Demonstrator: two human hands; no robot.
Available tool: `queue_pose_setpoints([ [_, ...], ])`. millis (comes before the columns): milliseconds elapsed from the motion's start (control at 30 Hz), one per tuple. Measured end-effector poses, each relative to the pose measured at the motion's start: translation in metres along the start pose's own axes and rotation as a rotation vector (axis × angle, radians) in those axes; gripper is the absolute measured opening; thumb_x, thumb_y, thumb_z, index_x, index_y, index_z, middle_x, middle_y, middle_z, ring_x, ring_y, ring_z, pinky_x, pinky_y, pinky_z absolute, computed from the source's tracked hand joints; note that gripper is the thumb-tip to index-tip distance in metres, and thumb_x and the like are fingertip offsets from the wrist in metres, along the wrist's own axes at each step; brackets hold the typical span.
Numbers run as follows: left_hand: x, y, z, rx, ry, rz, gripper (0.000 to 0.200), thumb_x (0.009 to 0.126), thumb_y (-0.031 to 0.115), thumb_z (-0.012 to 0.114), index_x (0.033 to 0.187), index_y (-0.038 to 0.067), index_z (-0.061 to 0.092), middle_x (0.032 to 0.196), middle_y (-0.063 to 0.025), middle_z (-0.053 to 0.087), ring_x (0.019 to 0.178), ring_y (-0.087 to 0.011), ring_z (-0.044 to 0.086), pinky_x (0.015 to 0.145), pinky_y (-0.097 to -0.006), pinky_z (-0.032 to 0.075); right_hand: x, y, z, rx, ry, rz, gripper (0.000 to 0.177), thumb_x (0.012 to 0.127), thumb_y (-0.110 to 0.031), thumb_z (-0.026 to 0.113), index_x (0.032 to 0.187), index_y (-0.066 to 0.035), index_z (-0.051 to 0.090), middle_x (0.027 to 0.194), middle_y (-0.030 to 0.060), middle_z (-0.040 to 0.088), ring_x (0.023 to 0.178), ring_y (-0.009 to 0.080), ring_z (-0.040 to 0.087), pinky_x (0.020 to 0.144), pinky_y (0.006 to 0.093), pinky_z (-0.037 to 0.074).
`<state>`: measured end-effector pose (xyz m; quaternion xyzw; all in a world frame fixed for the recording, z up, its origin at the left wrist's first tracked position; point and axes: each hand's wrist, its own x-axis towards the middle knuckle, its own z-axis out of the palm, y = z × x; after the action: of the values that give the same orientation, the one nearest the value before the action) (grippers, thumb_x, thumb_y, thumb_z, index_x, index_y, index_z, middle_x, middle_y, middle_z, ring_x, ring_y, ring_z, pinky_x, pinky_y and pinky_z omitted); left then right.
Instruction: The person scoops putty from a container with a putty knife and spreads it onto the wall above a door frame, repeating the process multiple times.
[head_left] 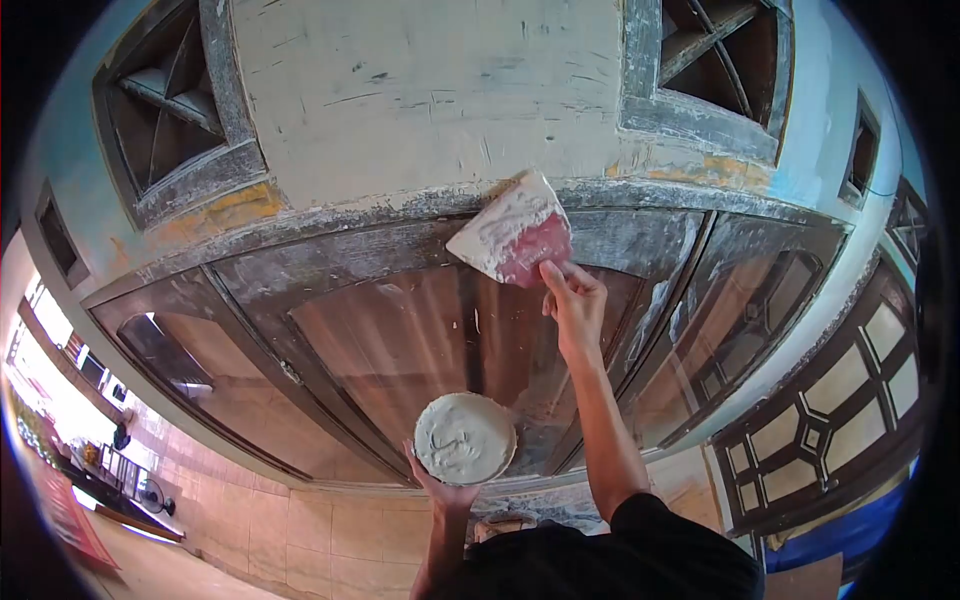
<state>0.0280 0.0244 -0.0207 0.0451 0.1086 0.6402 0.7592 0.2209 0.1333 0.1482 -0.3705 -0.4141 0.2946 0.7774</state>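
My right hand (578, 300) is closed on a red putty spreader (520, 235), its broad face smeared with white paste. The spreader is raised, and its upper edge overlaps the worn frame line just above the dark wooden cabinet doors. Lower down, my left hand (445, 485) grips a round bowl of putty (465, 440) from below and its left side. Thick whitish putty fills the bowl, with a swirl mark on its surface. Most fingers of the left hand are hidden under the bowl.
Glass-paned wooden doors (380, 330) stretch across in front of me. Above them is a patchy plastered wall (430, 90) between two cross-barred vents (170, 100). A dark-framed door (830, 400) stands at right. Tiled floor (320, 530) lies below, and a fan (155, 495) stands far left.
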Motion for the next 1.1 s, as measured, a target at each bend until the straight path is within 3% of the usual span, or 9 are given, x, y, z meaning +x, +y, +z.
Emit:
queue_pose_setpoints([
  [100, -0.003, -0.002, 0.002, -0.005, 0.004, -0.025, 0.063, 0.088, 0.061, 0.035, 0.127, 0.015, 0.05, 0.131, -0.0064, 0.048, 0.119, -0.0309, 0.045, 0.099, -0.0496, 0.036, 0.0, -0.021, 0.001, -0.004, 0.005, -0.008, 0.017, 0.082, -0.018, 0.071, 0.078, -0.003, 0.066, 0.059, -0.0029, 0.054, 0.042, 0.0038, 0.045, 0.039, 0.0202, 0.031],
  [167, -0.007, -0.007, 0.012, 0.314, -0.012, 0.217, 0.064, 0.085, 0.062, 0.04, 0.125, 0.014, 0.052, 0.127, -0.0071, 0.051, 0.116, -0.0304, 0.046, 0.098, -0.0493, 0.037, 0.017, -0.029, 0.007, 0.042, 0.003, -0.022, 0.016, 0.082, -0.018, 0.07, 0.078, -0.003, 0.066, 0.06, -0.0034, 0.054, 0.042, 0.0038, 0.045, 0.039, 0.0198, 0.031],
  [267, -0.002, -0.005, 0.008, 0.014, 0.034, 0.004, 0.063, 0.086, 0.062, 0.04, 0.125, 0.013, 0.051, 0.128, -0.0073, 0.05, 0.117, -0.0305, 0.046, 0.098, -0.0489, 0.037, 0.02, -0.017, -0.001, 0.054, -0.025, -0.015, 0.015, 0.083, -0.019, 0.069, 0.078, -0.005, 0.065, 0.061, -0.0038, 0.053, 0.045, 0.0039, 0.046, 0.04, 0.0189, 0.029],
  [367, -0.001, -0.006, 0.007, 0.023, -0.012, 0.009, 0.063, 0.086, 0.061, 0.04, 0.126, 0.013, 0.051, 0.129, -0.0075, 0.049, 0.117, -0.0307, 0.046, 0.099, -0.0489, 0.037, -0.011, -0.005, -0.014, 0.038, -0.04, 0.139, 0.021, 0.087, -0.019, 0.063, 0.071, -0.006, 0.057, 0.059, -0.0035, 0.05, 0.047, 0.0041, 0.046, 0.04, 0.0189, 0.026],
  [467, -0.004, -0.005, 0.014, 0.011, -0.023, 0.006, 0.064, 0.086, 0.061, 0.04, 0.126, 0.013, 0.051, 0.13, -0.0078, 0.048, 0.118, -0.0311, 0.045, 0.099, -0.049, 0.036, -0.042, 0.003, -0.031, 0.048, -0.092, -0.01, 0.021, 0.089, -0.016, 0.059, 0.071, -0.006, 0.056, 0.061, -0.0021, 0.051, 0.048, 0.0046, 0.047, 0.039, 0.0191, 0.025],
  [667, -0.002, -0.006, 0.025, -0.016, -0.045, -0.034, 0.065, 0.086, 0.062, 0.04, 0.127, 0.013, 0.05, 0.131, -0.0088, 0.048, 0.118, -0.0315, 0.045, 0.1, -0.0503, 0.035, -0.094, -0.026, -0.052, 0.086, -0.124, 0.129, 0.014, 0.091, -0.009, 0.054, 0.087, 0.003, 0.059, 0.074, 0.0068, 0.059, 0.061, 0.0106, 0.059, 0.051, 0.0203, 0.043],
  [767, -0.003, -0.01, 0.032, -0.033, -0.042, -0.052, 0.067, 0.086, 0.062, 0.039, 0.128, 0.011, 0.049, 0.13, -0.0105, 0.049, 0.118, -0.0316, 0.046, 0.1, -0.0498, 0.035, -0.11, -0.025, -0.076, -0.178, -0.339, 0.065, 0.015, 0.088, -0.006, 0.053, 0.096, 0.005, 0.06, 0.087, 0.0143, 0.066, 0.066, 0.0141, 0.063, 0.057, 0.0253, 0.05],
  [1000, -0.002, -0.019, 0.042, -0.007, -0.08, -0.077, 0.068, 0.086, 0.062, 0.038, 0.129, 0.01, 0.047, 0.129, -0.0111, 0.05, 0.118, -0.0327, 0.046, 0.1, -0.0503, 0.035, -0.123, -0.052, -0.072, -0.642, -0.376, -0.111, 0.009, 0.081, -0.004, 0.062, 0.086, 0.002, 0.064, 0.085, 0.0092, 0.065, 0.071, 0.0111, 0.063, 0.065, 0.0236, 0.05],
  [1100, -0.002, -0.019, 0.038, 0.012, -0.075, -0.067, 0.068, 0.086, 0.062, 0.038, 0.128, 0.01, 0.048, 0.128, -0.0112, 0.051, 0.117, -0.0324, 0.047, 0.1, -0.0502, 0.035, -0.121, -0.022, -0.076, -0.217, -0.292, 0.091, 0.014, 0.082, 0.003, 0.062, 0.095, -0.001, 0.061, 0.086, 0.0073, 0.064, 0.079, 0.0108, 0.063, 0.068, 0.0225, 0.05],
])
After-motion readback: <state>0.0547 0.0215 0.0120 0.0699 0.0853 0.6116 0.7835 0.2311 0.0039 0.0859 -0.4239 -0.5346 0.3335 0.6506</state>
